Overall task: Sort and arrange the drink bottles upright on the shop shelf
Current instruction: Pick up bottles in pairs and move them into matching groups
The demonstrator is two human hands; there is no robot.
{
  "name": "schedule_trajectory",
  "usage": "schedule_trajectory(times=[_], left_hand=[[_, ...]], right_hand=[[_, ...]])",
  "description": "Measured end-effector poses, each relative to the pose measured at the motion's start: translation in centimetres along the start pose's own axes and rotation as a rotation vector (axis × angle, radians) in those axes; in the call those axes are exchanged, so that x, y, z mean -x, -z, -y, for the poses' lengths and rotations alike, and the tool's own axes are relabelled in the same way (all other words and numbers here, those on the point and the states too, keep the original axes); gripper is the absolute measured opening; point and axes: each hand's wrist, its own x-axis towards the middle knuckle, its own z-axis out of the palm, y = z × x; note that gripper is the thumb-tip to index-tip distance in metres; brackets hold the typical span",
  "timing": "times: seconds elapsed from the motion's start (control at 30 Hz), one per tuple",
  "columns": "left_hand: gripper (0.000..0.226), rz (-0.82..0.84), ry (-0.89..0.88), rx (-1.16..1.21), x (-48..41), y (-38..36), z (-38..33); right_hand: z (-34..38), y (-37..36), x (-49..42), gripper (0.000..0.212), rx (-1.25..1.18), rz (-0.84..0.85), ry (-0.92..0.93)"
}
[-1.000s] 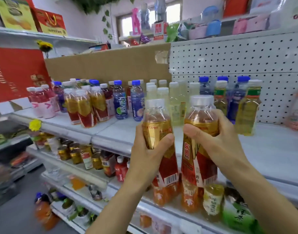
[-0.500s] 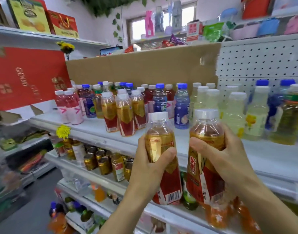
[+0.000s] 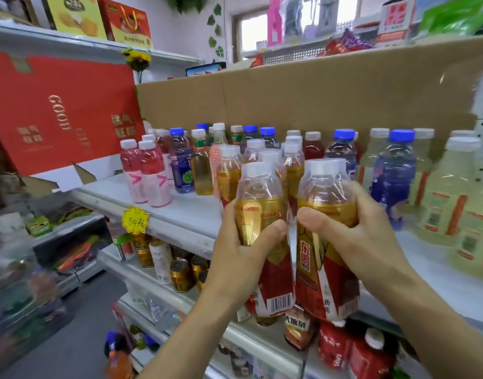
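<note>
I hold two amber drink bottles with red-and-gold labels upright, side by side, in front of the white shelf (image 3: 185,214). My left hand (image 3: 240,258) grips the left bottle (image 3: 258,195) around its middle. My right hand (image 3: 352,239) grips the right bottle (image 3: 323,266) the same way. Just behind them, several matching amber bottles (image 3: 229,173) stand on the shelf. Pink bottles (image 3: 150,176) stand further left, blue-capped bottles (image 3: 393,170) and pale yellow bottles (image 3: 459,187) to the right.
A brown cardboard sheet (image 3: 303,102) backs the shelf, and a red gift box (image 3: 54,110) leans at the left. A yellow price tag (image 3: 135,220) hangs on the shelf edge. Lower shelves carry cans (image 3: 181,274) and red bottles (image 3: 336,348). The aisle floor lies at the lower left.
Both hands have carried the two bottles leftward along the shelf, and they now stand before the group of matching amber bottles. My grip on each is unchanged.
</note>
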Motion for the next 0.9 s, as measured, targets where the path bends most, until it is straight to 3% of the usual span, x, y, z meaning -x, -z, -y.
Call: schedule_trajectory(times=[0.3,0.67,0.9], left_hand=[[0.043,0.002,-0.006,0.022,-5.4,10.6,3.4],[0.045,0.196,0.006,0.036,-13.1,25.3,7.4],[0.056,0.307,0.054,0.108,-15.8,29.9,8.7]], right_hand=[[-1.3,-11.0,-5.1,0.050,0.009,0.065,0.004],[-2.5,-26.1,-8.9,0.056,0.072,-0.130,-0.057],[-2.5,-31.4,-10.1,0.052,0.133,-0.201,-0.078]])
